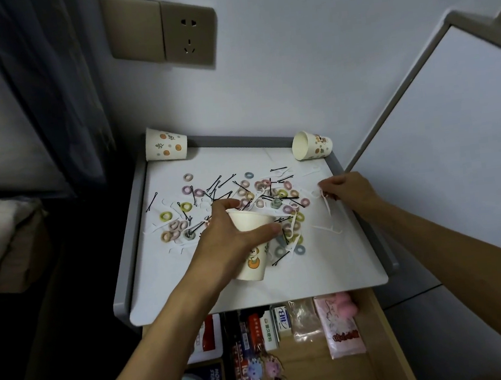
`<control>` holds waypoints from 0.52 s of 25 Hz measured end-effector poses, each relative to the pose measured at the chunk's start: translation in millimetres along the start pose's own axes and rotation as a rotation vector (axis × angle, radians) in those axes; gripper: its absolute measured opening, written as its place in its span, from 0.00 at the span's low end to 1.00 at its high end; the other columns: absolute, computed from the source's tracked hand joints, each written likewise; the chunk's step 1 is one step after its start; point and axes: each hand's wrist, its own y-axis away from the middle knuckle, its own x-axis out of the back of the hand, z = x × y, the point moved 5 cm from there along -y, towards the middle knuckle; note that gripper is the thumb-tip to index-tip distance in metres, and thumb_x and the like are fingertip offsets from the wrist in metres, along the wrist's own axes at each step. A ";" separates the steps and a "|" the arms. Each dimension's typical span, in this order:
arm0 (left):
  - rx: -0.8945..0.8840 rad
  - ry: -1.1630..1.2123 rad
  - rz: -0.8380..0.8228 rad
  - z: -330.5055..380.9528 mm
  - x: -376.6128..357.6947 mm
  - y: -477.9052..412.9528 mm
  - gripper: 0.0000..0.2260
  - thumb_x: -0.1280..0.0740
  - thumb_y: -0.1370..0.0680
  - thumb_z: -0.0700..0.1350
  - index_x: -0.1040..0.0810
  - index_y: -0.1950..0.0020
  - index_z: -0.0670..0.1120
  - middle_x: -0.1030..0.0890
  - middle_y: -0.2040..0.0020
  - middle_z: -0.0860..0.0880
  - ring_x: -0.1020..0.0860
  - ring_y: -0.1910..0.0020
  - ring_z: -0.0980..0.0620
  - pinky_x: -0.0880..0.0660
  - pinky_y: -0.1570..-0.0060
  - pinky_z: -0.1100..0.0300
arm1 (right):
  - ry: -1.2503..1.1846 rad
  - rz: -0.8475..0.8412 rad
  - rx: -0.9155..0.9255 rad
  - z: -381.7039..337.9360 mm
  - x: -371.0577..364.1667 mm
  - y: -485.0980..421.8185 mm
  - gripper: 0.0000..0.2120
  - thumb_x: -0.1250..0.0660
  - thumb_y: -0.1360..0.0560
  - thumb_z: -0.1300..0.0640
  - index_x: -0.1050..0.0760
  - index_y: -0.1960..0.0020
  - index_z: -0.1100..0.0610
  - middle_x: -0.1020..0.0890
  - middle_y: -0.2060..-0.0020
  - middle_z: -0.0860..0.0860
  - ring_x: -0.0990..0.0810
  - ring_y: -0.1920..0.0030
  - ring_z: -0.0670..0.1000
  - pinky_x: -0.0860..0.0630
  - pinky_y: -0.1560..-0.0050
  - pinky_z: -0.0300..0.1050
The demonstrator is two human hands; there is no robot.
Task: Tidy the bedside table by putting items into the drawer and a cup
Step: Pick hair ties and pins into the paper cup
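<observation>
Upside-down cup (166,148): It stands mouth-down at the upper left corner of the surface (337,261), well away from your hands. Inverted like that it can take nothing, so I judge it spare for now.

Hair ties and pins (184,215): Pastel rings and black bobby pins lie mixed across the middle of the frame, thickest just beyond the held cup. None of this scatter looks sorted yet.

Left hand (232,238): Your grip is wrapped around the paper cup (253,245), thumb on the near side and fingers over the far rim. You hold it low, mouth tilted up and away from you, right against the heap, most likely so small pieces travel only a short way to drop in.

Floss picks (327,228): A couple of white picks lie on the bare patch right of the heap, with more among the rings.

Right hand (345,190): Your grip is pinched shut on one white floss pick (326,205), which hangs down from your fingertips at centre right. That looks like picking by kind.

Tipped cup (311,145): It lies on its side at the upper right corner, mouth facing left, apparently empty.

Drawer (377,325): It stands pulled open at the bottom of the frame, already holding packets and cards.
</observation>
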 end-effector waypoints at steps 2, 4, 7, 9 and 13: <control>-0.001 -0.005 0.000 -1.5 -0.5 -1.4 0.30 0.21 0.33 0.52 0.34 0.37 0.56 0.19 0.51 0.50 0.18 0.54 0.49 0.20 0.52 0.50 | 0.002 0.074 0.007 -0.7 1.4 2.4 0.13 0.32 0.23 0.50 0.16 0.53 0.59 0.16 0.64 0.50 0.21 0.65 0.48 0.24 0.54 0.43; 0.003 -0.016 -0.002 -2.9 -2.2 -2.5 0.31 0.21 0.34 0.53 0.34 0.37 0.56 0.19 0.50 0.50 0.18 0.53 0.48 0.20 0.50 0.46 | 0.039 0.140 0.081 -4.7 4.6 6.0 0.11 0.32 0.23 0.53 0.16 0.48 0.59 0.15 0.59 0.50 0.21 0.63 0.45 0.27 0.52 0.40; 0.000 -0.038 -0.004 -2.7 -4.2 -2.2 0.33 0.20 0.35 0.56 0.34 0.37 0.56 0.19 0.50 0.50 0.18 0.53 0.48 0.20 0.50 0.46 | 0.049 0.233 0.196 -14.8 12.4 11.9 0.08 0.30 0.24 0.60 0.16 0.47 0.57 0.15 0.52 0.52 0.21 0.56 0.46 0.25 0.47 0.41; -0.001 -0.065 -0.005 -2.9 -5.4 -0.8 0.36 0.22 0.40 0.60 0.35 0.37 0.57 0.20 0.51 0.51 0.18 0.53 0.49 0.20 0.49 0.46 | -0.030 0.272 0.209 -20.2 16.1 14.9 0.05 0.30 0.26 0.62 0.19 0.50 0.57 0.16 0.57 0.52 0.21 0.57 0.49 0.23 0.49 0.45; -0.007 -0.074 0.007 -3.3 -5.8 -1.4 0.38 0.24 0.42 0.61 0.35 0.36 0.57 0.20 0.51 0.51 0.18 0.53 0.49 0.20 0.49 0.46 | -0.176 0.241 0.142 -23.0 12.4 16.9 0.13 0.28 0.26 0.62 0.26 0.44 0.54 0.18 0.61 0.48 0.19 0.59 0.48 0.25 0.55 0.36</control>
